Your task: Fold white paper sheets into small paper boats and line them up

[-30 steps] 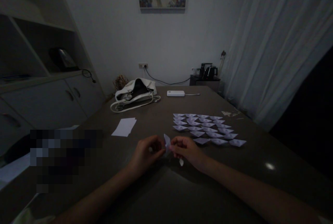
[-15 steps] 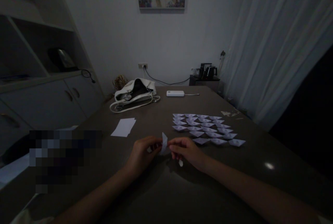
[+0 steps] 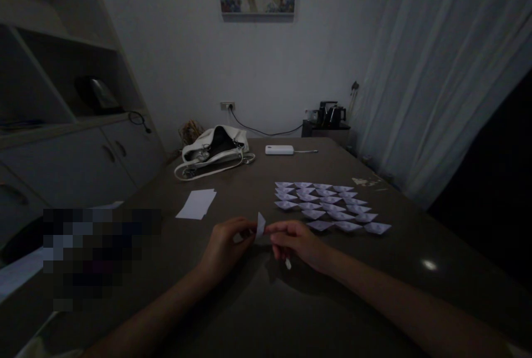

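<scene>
In the head view my left hand [image 3: 226,244] pinches a small piece of folded white paper [image 3: 260,225] between thumb and fingers, and the paper stands upright with a pointed top. My right hand [image 3: 299,241] is just to its right, index fingertip at or very near the paper's edge; whether it touches I cannot tell. Below the curled fingers of that hand a small white object [image 3: 288,263] sticks out, too small to name. Rows of folded paper boats [image 3: 332,208] lie on the table beyond my right hand. Several flat white paper sheets [image 3: 197,204] lie beyond my left hand.
A white handbag [image 3: 216,150] and a white power bank [image 3: 279,149] with a short cable lie toward the back of the dark table [image 3: 249,313]. Pale scraps [image 3: 366,182] are near the right edge. A blurred-out patch [image 3: 100,258] covers the left side.
The folded paper has turned and shows a narrower lower part between my hands. My right index finger is straighter, reaching toward the paper. The boats and sheets stay put.
</scene>
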`<state>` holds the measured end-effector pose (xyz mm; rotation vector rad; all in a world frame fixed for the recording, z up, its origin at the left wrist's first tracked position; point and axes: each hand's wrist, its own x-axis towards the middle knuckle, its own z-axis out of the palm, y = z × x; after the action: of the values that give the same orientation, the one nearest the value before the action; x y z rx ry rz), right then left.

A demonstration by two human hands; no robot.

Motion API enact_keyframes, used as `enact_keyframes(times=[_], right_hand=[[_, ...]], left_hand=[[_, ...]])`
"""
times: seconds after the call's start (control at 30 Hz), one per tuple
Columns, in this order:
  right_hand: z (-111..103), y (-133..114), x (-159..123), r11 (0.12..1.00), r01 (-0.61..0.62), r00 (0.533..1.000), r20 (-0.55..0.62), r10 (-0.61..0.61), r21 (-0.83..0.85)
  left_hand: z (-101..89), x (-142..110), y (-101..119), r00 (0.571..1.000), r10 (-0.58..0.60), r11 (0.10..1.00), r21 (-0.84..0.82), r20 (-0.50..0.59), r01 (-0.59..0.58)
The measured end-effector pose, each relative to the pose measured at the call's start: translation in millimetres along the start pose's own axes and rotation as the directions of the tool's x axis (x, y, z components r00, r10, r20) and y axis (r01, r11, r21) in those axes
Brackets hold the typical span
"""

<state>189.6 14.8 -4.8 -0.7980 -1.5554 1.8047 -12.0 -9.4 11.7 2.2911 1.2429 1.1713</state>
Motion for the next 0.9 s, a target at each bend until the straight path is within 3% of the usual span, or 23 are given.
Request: enact_keyframes(times=[0.27, 0.67, 0.9], right_hand=[[-0.2, -3.3, -0.3, 0.995, -0.04, 0.998, 0.044, 0.036, 0.088], [-1.8, -2.9, 0.4, 0.996, -0.072, 0.993, 0.1, 0.068, 0.043], [2.5, -2.0, 1.2, 0.995, -0.075, 0.997, -0.012, 0.076, 0.064]], left_hand=[[-1.0, 0.5, 1.7, 0.999, 0.01, 1.0, 0.015, -0.035, -0.009], [0.2, -0.4, 5.2, 0.999, 0.006, 0.999, 0.038, -0.034, -0.004], [-1.8, 2.3, 3.0, 1.0, 0.013, 0.999, 0.051, 0.013, -0.013]])
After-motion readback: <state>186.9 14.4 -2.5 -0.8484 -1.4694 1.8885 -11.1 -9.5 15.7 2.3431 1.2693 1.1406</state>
